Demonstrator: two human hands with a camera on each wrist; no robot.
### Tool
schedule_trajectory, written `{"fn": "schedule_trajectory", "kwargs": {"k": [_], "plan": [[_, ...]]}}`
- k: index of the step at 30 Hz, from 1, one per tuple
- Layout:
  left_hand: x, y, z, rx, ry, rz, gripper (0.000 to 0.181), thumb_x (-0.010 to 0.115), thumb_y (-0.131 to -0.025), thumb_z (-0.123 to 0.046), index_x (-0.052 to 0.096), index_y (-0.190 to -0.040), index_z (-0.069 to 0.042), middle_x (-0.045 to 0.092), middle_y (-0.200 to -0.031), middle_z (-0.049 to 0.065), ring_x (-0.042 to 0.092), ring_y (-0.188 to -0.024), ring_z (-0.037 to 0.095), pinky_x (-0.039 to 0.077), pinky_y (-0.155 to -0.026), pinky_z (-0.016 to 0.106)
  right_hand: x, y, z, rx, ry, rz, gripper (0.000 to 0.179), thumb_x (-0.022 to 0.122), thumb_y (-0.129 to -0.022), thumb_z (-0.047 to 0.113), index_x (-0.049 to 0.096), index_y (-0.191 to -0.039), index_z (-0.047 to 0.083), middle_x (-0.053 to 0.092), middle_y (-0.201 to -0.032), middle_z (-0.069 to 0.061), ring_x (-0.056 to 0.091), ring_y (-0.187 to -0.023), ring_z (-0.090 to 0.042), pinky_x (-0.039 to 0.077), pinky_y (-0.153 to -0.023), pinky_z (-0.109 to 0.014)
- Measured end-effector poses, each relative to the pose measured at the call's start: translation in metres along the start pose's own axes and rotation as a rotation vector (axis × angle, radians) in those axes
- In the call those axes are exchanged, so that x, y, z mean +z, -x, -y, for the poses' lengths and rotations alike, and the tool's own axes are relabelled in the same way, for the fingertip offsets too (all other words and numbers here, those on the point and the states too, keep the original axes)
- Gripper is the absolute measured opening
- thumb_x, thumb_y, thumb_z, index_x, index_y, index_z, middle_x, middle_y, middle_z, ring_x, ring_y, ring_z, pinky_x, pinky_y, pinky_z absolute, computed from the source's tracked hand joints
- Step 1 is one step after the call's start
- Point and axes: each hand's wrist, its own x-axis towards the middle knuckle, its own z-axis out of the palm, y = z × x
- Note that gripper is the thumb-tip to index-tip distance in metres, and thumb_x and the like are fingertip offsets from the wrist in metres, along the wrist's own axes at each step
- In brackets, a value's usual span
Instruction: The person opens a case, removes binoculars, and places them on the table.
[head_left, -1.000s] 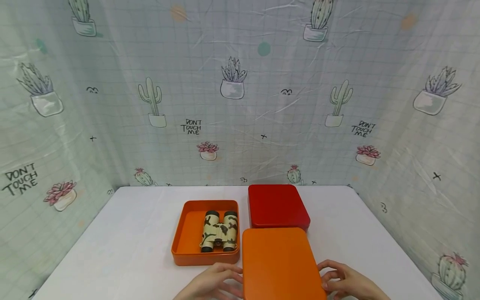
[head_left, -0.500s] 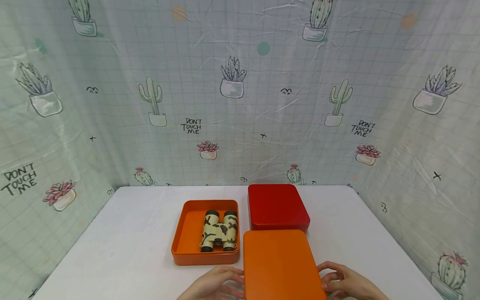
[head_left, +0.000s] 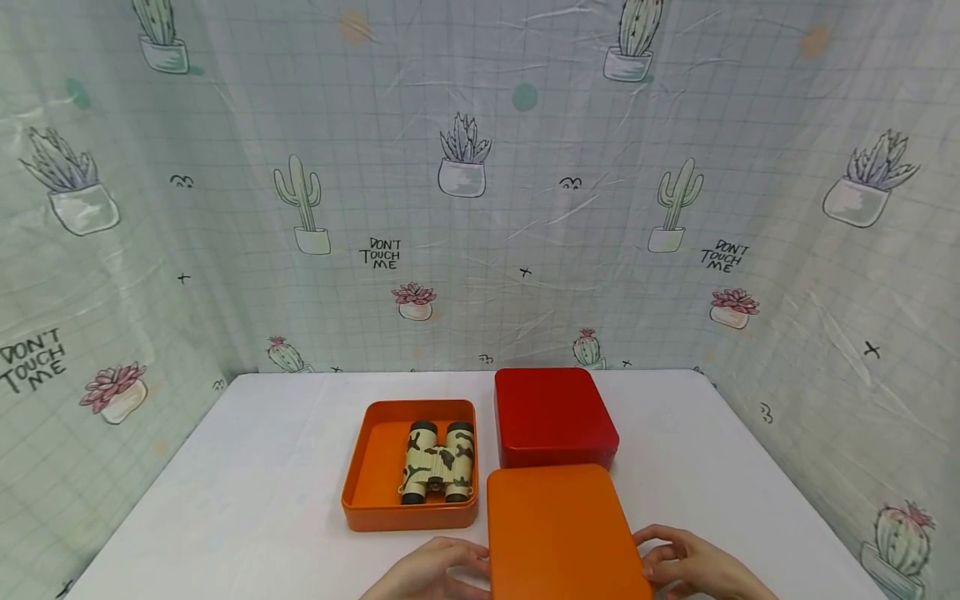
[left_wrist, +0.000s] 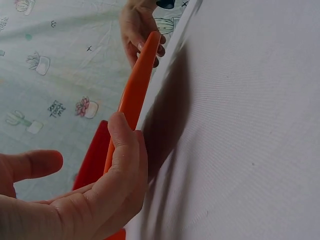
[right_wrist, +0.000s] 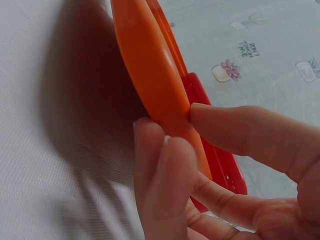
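An orange box lid (head_left: 566, 537) is held up over the near part of the white table, its top face upward; the left wrist view shows its shadow beneath. My left hand (head_left: 433, 571) touches the lid's left edge with extended fingers, and its thumb (left_wrist: 42, 162) stands away from the lid. At the opposite edge, my right hand (head_left: 697, 565) pinches the lid, the index finger or thumb above and other fingertips below. Just left of the lid, an open orange box (head_left: 373, 467) contains camouflage-patterned binoculars (head_left: 438, 462) lying against its right side.
A red box (head_left: 555, 417) with a flat top sits behind the orange lid, which overlaps its front in the head view. The white table (head_left: 247, 500) reaches back to a cactus-printed curtain (head_left: 480, 225) that also closes off both sides.
The orange lid has shifted slightly toward me, showing more of the red box's front. My left hand has moved a little right and nearer with it. Right hand, binoculars and boxes look unchanged.
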Motion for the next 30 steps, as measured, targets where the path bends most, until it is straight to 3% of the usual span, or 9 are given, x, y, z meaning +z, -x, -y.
{"fn": "schedule_trajectory", "kwargs": {"k": [9,15,22,30], "plan": [[0.003,-0.001,0.0,-0.024,-0.036,0.016,0.039,0.045,-0.09,-0.023,0.051,-0.118,0.005,0.061,-0.107,0.008,0.061,-0.095,0.019,0.048,-0.089,0.037,-0.001,-0.003,-0.004,0.01,0.023,-0.014,0.046,0.055,-0.087,0.023,0.043,-0.123,-0.002,0.062,-0.092,-0.002,0.058,-0.079,-0.016,0.051,-0.08,-0.035],[0.004,-0.002,0.0,-0.04,-0.04,-0.002,0.042,0.045,-0.09,-0.024,0.049,-0.118,0.007,0.06,-0.108,0.01,0.062,-0.095,0.02,0.048,-0.088,0.037,0.003,-0.003,-0.005,0.063,0.022,-0.055,0.048,0.059,-0.083,0.025,0.045,-0.122,0.0,0.061,-0.092,-0.005,0.057,-0.078,-0.017,0.052,-0.08,-0.035],[0.006,0.0,0.002,-0.049,-0.021,-0.043,0.044,0.048,-0.089,-0.027,0.046,-0.118,0.007,0.059,-0.108,0.011,0.062,-0.093,0.019,0.049,-0.087,0.036,0.006,-0.001,-0.005,0.059,0.016,-0.06,0.048,0.058,-0.084,0.024,0.045,-0.122,-0.001,0.059,-0.092,-0.006,0.058,-0.077,-0.018,0.052,-0.08,-0.034],[0.009,0.002,0.003,-0.053,-0.008,-0.083,0.048,0.05,-0.088,-0.028,0.04,-0.119,0.007,0.059,-0.108,0.012,0.063,-0.091,0.018,0.05,-0.086,0.035,0.011,-0.001,-0.006,0.112,0.059,-0.189,0.062,0.059,-0.082,0.04,0.042,-0.124,-0.002,0.058,-0.099,-0.007,0.057,-0.079,-0.019,0.053,-0.078,-0.036]]}}
